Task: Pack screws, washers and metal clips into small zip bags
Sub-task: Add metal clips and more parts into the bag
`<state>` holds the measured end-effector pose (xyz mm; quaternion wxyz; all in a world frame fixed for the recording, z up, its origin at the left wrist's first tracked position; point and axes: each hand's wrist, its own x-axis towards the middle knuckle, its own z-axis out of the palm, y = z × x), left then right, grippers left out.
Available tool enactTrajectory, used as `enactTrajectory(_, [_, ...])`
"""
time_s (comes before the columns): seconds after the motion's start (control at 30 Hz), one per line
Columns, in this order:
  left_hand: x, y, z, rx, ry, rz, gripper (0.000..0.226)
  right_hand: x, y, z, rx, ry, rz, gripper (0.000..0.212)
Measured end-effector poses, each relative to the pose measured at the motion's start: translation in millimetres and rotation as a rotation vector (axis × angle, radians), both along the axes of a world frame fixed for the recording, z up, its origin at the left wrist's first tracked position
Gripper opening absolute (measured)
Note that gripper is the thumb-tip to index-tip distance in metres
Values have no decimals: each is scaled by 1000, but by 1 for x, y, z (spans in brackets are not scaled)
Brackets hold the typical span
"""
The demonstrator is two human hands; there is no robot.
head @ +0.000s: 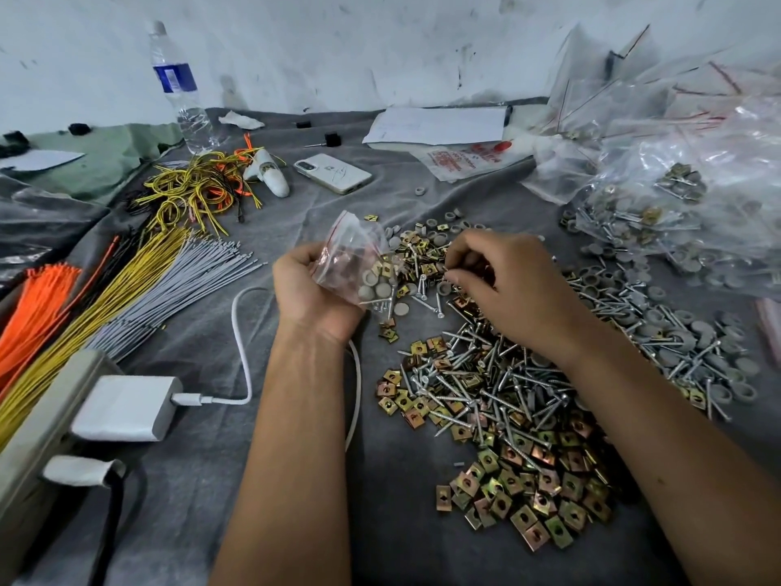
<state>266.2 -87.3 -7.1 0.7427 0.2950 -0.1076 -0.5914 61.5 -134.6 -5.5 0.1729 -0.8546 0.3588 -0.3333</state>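
Two bare forearms come up from the lower edge of the view, one on each side. No sleeve, cuff or glove shows anywhere along them. The left hand (315,289) wears no ring, watch or strap that can be seen, and its wrist is plain. The right hand (513,285) is likewise bare at the wrist and knuckles; its fingertips are small and partly hidden, so any ring there probably could not be made out. A few small dark marks dot the right forearm near the elbow.
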Motion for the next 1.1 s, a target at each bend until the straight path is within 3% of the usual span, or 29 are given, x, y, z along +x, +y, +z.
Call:
enactTrajectory(0.13, [-1,3,2,49,-116,-101,33,-1,-1,1,-32,-98,-50,19])
enactTrajectory(0.27, [-3,1,1,7,-193,-76,30,-1,2,2,-2,-199,-62,26])
enactTrajectory(0.4, [-16,-7,-1,-44,-650,93,30,-3,5,8,-4,-376,3,18])
enactTrajectory(0.5, [-39,-9,-8,-44,-934,-15,26,-7,1,11,-71,-383,60,14])
enactTrajectory(0.57, [-52,-11,-12,-35,-1019,-70,19,-10,-3,11,-73,-344,83,11])
enactTrajectory(0.7, [-54,-15,-14,20,-992,-37,18,-12,-7,7,-96,-220,89,15])
enactTrajectory(0.9, [-52,-16,-15,12,-888,-36,21,-18,-10,8,-15,-268,84,19])
enactTrajectory(1.1, [-53,-13,-15,-32,-881,-34,20,-20,-12,8,-103,-138,57,23])
